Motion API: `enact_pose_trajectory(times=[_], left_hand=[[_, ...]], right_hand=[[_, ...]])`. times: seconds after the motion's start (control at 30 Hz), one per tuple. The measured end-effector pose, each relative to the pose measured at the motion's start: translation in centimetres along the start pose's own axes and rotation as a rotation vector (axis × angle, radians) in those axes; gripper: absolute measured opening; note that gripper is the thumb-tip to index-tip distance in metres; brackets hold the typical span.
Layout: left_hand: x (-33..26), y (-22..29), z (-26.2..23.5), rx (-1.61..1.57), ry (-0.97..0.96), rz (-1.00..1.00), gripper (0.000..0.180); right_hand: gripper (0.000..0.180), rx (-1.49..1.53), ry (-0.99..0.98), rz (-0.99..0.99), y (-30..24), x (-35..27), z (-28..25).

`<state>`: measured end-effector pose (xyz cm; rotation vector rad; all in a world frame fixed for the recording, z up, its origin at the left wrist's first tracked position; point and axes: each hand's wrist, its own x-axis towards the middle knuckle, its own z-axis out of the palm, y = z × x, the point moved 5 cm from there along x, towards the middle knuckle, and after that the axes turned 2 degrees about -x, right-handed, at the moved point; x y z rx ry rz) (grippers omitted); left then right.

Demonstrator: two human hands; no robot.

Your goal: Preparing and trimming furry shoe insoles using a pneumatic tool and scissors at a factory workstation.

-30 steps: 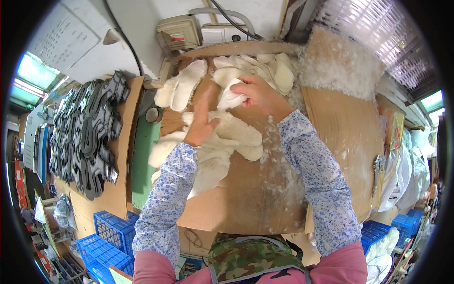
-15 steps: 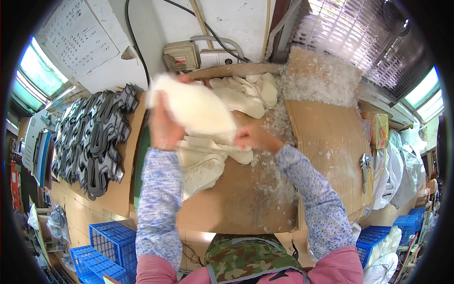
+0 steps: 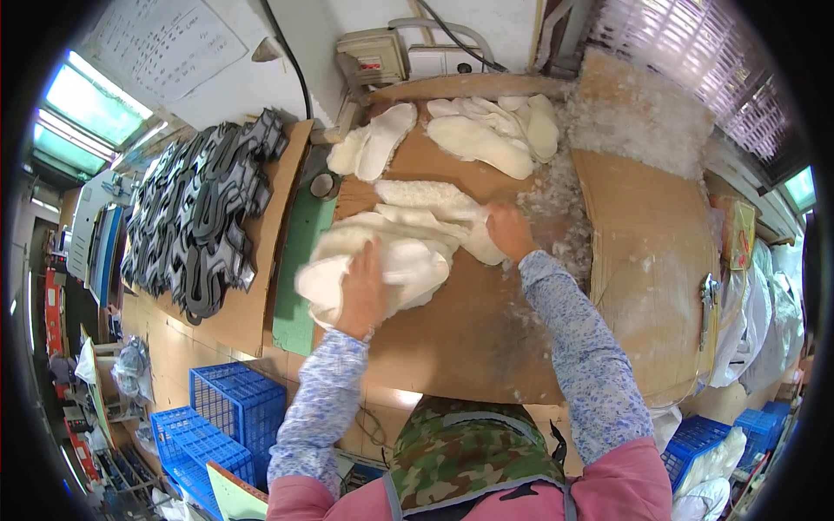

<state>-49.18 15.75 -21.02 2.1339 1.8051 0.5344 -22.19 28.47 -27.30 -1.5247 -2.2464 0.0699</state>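
Note:
A loose pile of cream fleece insoles point(image 3: 395, 219) lies on the cardboard-covered table in front of me. My left hand point(image 3: 363, 291) lies flat, fingers stretched out, over a smooth pale insole point(image 3: 419, 267) on the near left of the pile; it is slightly blurred. At the pile's right end, my right hand point(image 3: 509, 233) has its fingers closed on the tip of a fluffy insole point(image 3: 426, 198). Farther back lie a pair of insoles point(image 3: 387, 141) and, to their right, a heap of several more point(image 3: 482, 146).
Grey shaped pieces point(image 3: 204, 208) stand stacked on cardboard at the left. White fluff point(image 3: 556, 204) litters the table beside a cardboard sheet point(image 3: 647, 234) on the right. A tape roll point(image 3: 324, 185) sits on a green strip. Blue crates point(image 3: 239, 399) stand on the floor.
The insole that was raised in both hands is no longer held up. Both hands have come down to the pile, the left one nearer me. The view has shifted, uncovering the back-left pair.

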Motion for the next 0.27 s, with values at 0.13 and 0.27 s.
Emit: enact_pose_trajectory(times=[0.13, 0.27], left_hand=[[-4.1, -1.7, 3.4, 0.001, -0.062, -0.083, 0.084], [-3.0, -2.4, -0.1, -0.602, 0.070, 0.052, 0.090]], right_hand=[[0.016, 0.406, 0.103, 0.035, -2.9, 5.7, -6.7], [0.026, 0.504, -0.037, -0.109, -6.3, 11.2, -12.2]])
